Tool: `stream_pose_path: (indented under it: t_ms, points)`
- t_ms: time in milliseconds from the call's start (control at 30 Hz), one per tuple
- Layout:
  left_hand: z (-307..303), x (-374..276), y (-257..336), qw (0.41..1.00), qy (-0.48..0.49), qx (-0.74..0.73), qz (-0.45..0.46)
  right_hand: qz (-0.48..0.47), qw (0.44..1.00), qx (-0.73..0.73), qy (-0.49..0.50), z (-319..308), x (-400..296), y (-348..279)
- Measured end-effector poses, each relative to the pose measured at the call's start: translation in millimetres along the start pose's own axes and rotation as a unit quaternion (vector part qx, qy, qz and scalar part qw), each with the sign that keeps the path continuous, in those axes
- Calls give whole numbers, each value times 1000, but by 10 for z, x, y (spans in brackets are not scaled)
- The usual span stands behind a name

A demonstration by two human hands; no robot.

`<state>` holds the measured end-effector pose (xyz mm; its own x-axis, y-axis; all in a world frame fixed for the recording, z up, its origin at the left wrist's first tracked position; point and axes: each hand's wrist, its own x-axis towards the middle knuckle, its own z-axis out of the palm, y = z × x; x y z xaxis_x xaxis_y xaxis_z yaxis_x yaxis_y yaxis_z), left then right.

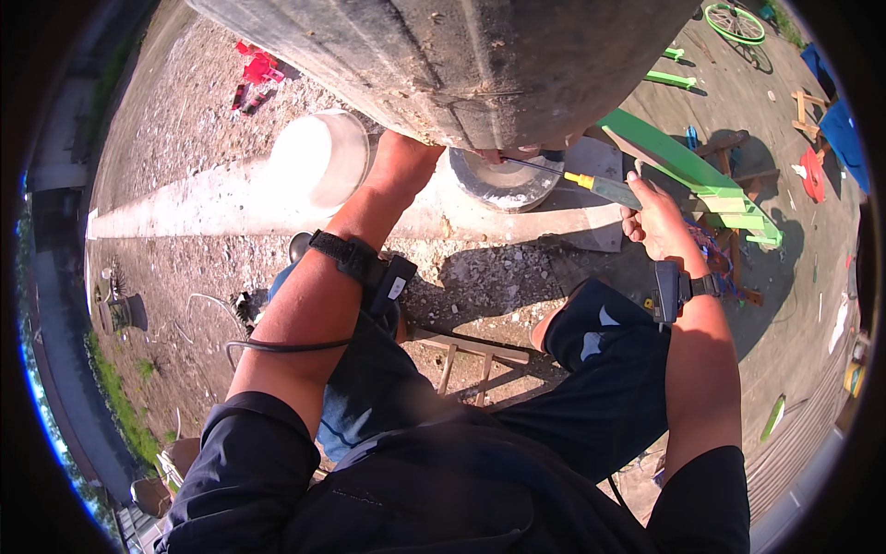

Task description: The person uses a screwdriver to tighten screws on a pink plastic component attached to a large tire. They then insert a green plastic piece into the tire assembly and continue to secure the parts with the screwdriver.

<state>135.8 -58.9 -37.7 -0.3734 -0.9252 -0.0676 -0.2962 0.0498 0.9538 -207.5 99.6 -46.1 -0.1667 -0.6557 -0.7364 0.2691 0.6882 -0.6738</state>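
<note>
A large, dirt-streaked grey body with a rounded underside fills the top of the view; its kind is unclear. My right hand grips a screwdriver with a grey-green handle and yellow collar. The screwdriver's thin shaft points left, under the body's lower edge, where the tip is hard to make out. My left hand reaches up beneath that same edge. Its fingers are mostly hidden, so what it holds cannot be told. Below the body, between my hands, lies a round dish-like piece with a dark ring.
A pale bucket-like container lies left of my left hand. Beyond my right hand slants a green painted piece. A low wooden stool stands between my legs. Red pieces lie on gravel; a green-rimmed bicycle wheel is far right.
</note>
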Motion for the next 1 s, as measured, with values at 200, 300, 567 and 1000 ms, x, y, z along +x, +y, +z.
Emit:
stream_pose_path:
  t_ms: [200, 300, 567, 1000]
  points:
    - [7, -7, -9, 1000, 3, 29, 5, -152, 984, 82, 41, 218, -35, 100]
    - [8, -12, -10, 1000, 7, 30, -1, -44, 998, 46, 29, 204, -121, -35]
    - [53, -87, -108, 990, 56, -28, -123, -102, 995, 4, -2, 87, -55, 31]
    - [1308, -401, -68, 855, -47, -387, -343, -175, 982, -72, 5, 69, 35, 81]
